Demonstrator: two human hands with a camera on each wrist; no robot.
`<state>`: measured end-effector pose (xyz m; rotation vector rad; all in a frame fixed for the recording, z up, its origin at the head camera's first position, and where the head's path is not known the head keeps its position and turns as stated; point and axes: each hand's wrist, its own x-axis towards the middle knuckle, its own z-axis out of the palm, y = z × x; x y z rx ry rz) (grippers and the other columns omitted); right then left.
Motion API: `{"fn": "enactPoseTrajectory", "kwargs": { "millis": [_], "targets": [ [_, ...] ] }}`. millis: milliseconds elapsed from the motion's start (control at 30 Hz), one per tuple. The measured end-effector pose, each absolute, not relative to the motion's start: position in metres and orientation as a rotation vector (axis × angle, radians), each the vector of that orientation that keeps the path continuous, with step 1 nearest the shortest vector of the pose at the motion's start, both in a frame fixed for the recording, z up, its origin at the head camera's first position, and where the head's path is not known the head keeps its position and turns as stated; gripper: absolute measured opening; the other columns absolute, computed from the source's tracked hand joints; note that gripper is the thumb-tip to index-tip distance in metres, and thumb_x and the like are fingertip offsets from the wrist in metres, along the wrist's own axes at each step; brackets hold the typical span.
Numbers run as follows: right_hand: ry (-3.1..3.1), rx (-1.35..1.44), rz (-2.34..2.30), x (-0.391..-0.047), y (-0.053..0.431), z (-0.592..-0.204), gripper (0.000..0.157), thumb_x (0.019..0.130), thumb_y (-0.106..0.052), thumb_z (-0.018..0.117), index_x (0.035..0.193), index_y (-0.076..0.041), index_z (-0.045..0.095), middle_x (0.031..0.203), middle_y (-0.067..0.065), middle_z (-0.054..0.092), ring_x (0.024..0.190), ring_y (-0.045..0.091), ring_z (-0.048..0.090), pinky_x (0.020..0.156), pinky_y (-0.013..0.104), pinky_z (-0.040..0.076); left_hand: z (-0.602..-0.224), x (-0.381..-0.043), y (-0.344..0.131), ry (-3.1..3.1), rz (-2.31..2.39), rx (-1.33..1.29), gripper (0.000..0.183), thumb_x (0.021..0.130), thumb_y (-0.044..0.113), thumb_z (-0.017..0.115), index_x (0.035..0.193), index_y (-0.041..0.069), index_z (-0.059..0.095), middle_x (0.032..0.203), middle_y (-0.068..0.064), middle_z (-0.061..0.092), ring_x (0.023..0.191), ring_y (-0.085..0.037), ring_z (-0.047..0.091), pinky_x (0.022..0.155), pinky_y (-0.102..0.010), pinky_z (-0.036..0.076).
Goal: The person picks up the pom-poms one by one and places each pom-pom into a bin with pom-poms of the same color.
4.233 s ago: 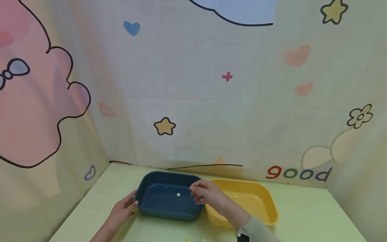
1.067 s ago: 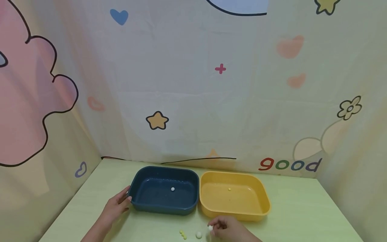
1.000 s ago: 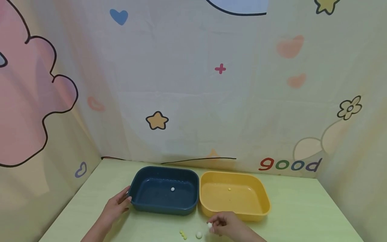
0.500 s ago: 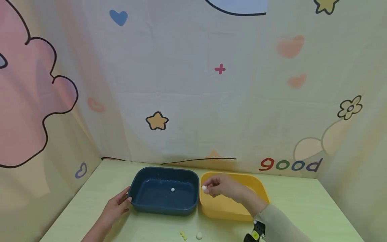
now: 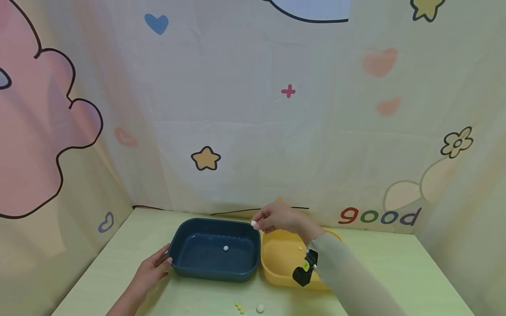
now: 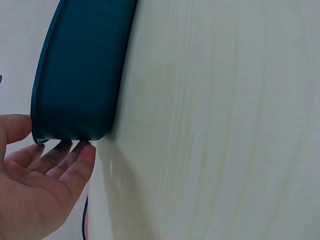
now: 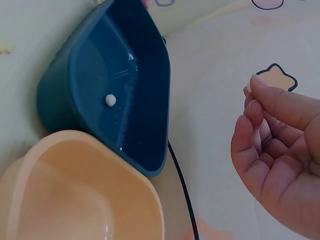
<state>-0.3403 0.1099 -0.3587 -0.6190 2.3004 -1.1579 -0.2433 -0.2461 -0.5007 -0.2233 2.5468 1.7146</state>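
Note:
My left hand (image 5: 151, 271) holds the left end of a dark blue basin (image 5: 213, 277). In the left wrist view, the thumb (image 6: 17, 127) is at the basin's rim and the fingertips touch its outer wall. Above the blue basin's back right corner, my right hand (image 5: 278, 218) pinches a small white ball (image 5: 253, 224) between thumb and fingertips. The right wrist view shows that hand (image 7: 280, 150) with its fingers curled, but the ball is hidden there. Another white ball (image 5: 225, 248) lies inside the blue basin.
A yellow basin (image 5: 272, 278) stands against the blue one's right side, partly behind my right sleeve, with a tiny yellow ball (image 5: 300, 249) in it. At the table's front lie a row of joined yellow beads (image 5: 239, 307) and a larger white ball (image 5: 260, 308). A printed curtain (image 5: 253, 131) hangs behind.
My right hand has carried a white ball up from the table's front, past the yellow basin, to the blue basin's back right corner. The left hand stays at the blue basin.

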Motion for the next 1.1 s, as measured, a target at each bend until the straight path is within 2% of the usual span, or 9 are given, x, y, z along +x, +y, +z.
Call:
{"fn": "enactPoseTrajectory", "kwargs": {
  "millis": [167, 400, 567, 700, 900, 1100],
  "targets": [
    [2.297, -0.532, -1.182, -0.356, 0.094, -0.362, 0.024, 0.099, -0.010, 0.066, 0.117, 0.006, 0.071, 0.096, 0.009, 0.069, 0.075, 0.012, 0.056, 0.078, 0.023, 0.055, -0.502, -0.245, -0.246, 2.541, 1.730, -0.227, 0.056, 0.107, 0.011, 0.048, 0.157, -0.007, 0.029, 0.154, -0.038, 0.036, 0.140, -0.051, 0.049, 0.097, -0.050, 0.059],
    [2.266, -0.448, -1.188, -0.371, 0.081, -0.365, 0.024, 0.100, -0.009, 0.065, 0.118, 0.006, 0.071, 0.084, 0.000, 0.062, 0.072, 0.013, 0.053, 0.073, 0.021, 0.052, -0.503, -0.246, -0.247, 2.539, 1.737, -0.220, 0.056, 0.107, 0.011, 0.048, 0.157, -0.007, 0.029, 0.154, -0.038, 0.036, 0.140, -0.051, 0.048, 0.097, -0.050, 0.059],
    [2.242, -0.393, -1.224, -0.379, 0.073, -0.372, 0.026, 0.099, -0.009, 0.066, 0.118, 0.009, 0.069, 0.078, -0.001, 0.057, 0.070, 0.014, 0.050, 0.070, 0.021, 0.051, -0.501, -0.246, -0.245, 2.538, 1.746, -0.228, 0.056, 0.107, 0.010, 0.048, 0.157, -0.006, 0.030, 0.154, -0.038, 0.037, 0.140, -0.051, 0.049, 0.098, -0.050, 0.058],
    [2.242, -0.330, -1.222, -0.382, 0.068, -0.381, 0.021, 0.098, -0.008, 0.068, 0.114, 0.006, 0.071, 0.077, 0.000, 0.056, 0.071, 0.015, 0.051, 0.069, 0.022, 0.051, -0.501, -0.244, -0.244, 2.537, 1.749, -0.219, 0.056, 0.107, 0.010, 0.049, 0.156, -0.008, 0.030, 0.153, -0.039, 0.037, 0.139, -0.051, 0.049, 0.097, -0.050, 0.059],
    [2.182, -0.257, -1.247, -0.382, 0.058, -0.392, 0.020, 0.099, -0.007, 0.066, 0.115, 0.004, 0.070, 0.080, -0.003, 0.058, 0.072, 0.012, 0.052, 0.071, 0.022, 0.051, -0.500, -0.242, -0.245, 2.537, 1.752, -0.211, 0.056, 0.107, 0.011, 0.049, 0.157, -0.007, 0.029, 0.154, -0.038, 0.036, 0.139, -0.051, 0.049, 0.098, -0.050, 0.058],
    [2.095, -0.183, -1.309, -0.383, 0.047, -0.407, 0.010, 0.099, -0.004, 0.063, 0.107, 0.000, 0.068, 0.078, -0.004, 0.058, 0.073, 0.011, 0.053, 0.072, 0.020, 0.051, -0.500, -0.242, -0.246, 2.533, 1.763, -0.216, 0.056, 0.107, 0.010, 0.049, 0.156, -0.007, 0.030, 0.154, -0.038, 0.036, 0.139, -0.051, 0.049, 0.098, -0.051, 0.058]
  ]
}}
